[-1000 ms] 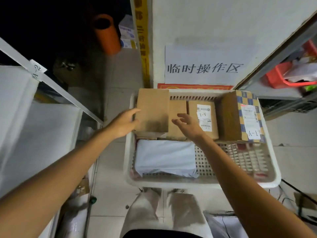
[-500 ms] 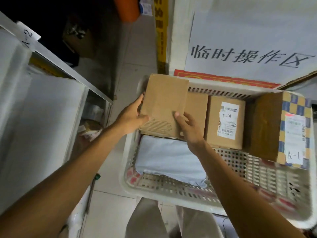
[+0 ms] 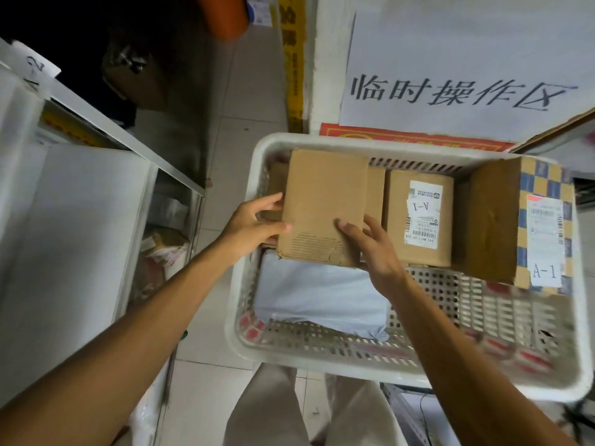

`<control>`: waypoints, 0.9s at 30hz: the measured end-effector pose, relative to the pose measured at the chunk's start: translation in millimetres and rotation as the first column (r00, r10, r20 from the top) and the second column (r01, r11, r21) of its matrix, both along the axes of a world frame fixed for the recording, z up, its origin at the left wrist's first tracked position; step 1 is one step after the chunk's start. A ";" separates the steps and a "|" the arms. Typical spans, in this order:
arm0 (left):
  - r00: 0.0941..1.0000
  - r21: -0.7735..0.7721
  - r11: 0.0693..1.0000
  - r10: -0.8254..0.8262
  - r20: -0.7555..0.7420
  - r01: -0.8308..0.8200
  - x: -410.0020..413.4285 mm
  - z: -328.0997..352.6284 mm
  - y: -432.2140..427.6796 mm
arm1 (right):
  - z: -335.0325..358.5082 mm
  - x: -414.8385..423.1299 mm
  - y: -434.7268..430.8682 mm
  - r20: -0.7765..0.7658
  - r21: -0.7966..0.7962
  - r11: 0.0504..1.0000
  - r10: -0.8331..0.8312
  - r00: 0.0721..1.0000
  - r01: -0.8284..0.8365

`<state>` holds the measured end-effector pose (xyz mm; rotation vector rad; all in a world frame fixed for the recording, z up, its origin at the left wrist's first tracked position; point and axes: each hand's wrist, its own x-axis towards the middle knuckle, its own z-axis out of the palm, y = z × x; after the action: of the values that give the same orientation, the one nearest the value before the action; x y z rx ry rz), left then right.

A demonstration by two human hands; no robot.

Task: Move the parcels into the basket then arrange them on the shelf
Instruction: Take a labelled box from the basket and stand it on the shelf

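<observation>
so far the loading half looks mostly done and the shelving half barely begun, as i judge it: several parcels lie in the basket, and one is only now in hand.

at the far left stands the shelf (image 3: 80,220), pale smooth boards behind a thin metal rail with a paper tag (image 3: 35,64); whether any parcel is already set on it i cannot tell. next comes the left hand (image 3: 254,226), thumb laid on top and fingers curled round the left edge of the plain cardboard box (image 3: 325,204). that box is flat, matte brown, with a torn, ribbed near edge. it is over the far left corner of the basket (image 3: 418,375), above another brown box.

the basket is white rigid plastic, perforated, with a rounded rim. in its near left part lies a soft, wrinkled grey mailer bag (image 3: 318,294).

the right hand (image 3: 373,246) grips the same plain box at its near right corner, fingers bent over the top face. just right of it sits a small labelled box (image 3: 421,217) marked a-1. beyond that is a taller chequered box (image 3: 515,220), blue and yellow on one face, also marked a-1.
</observation>
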<state>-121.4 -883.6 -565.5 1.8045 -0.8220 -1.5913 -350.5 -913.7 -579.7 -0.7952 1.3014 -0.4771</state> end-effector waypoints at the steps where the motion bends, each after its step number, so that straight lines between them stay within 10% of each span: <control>1: 1.000 0.002 1.000 0.000 -0.008 0.000 -0.4 -3.1 -0.8 | -2.8 -0.2 -0.7 -0.011 -0.003 1.000 -0.020 1.000 0.020; 12: 0.986 0.093 0.995 -0.005 -0.165 0.021 -3.4 -15.2 -4.8 | -12.7 -3.8 -3.5 0.075 -0.052 0.999 -0.002 0.997 0.006; 27: 0.987 -0.240 0.969 -0.089 -0.130 0.056 8.9 126.3 3.1 | 140.7 -0.7 -3.4 0.116 -0.338 0.941 0.043 0.992 -0.001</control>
<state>-112.4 -880.4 -439.2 1.4936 -0.9762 -1.5726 -351.2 -917.0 -438.9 -1.0481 1.1086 -0.7329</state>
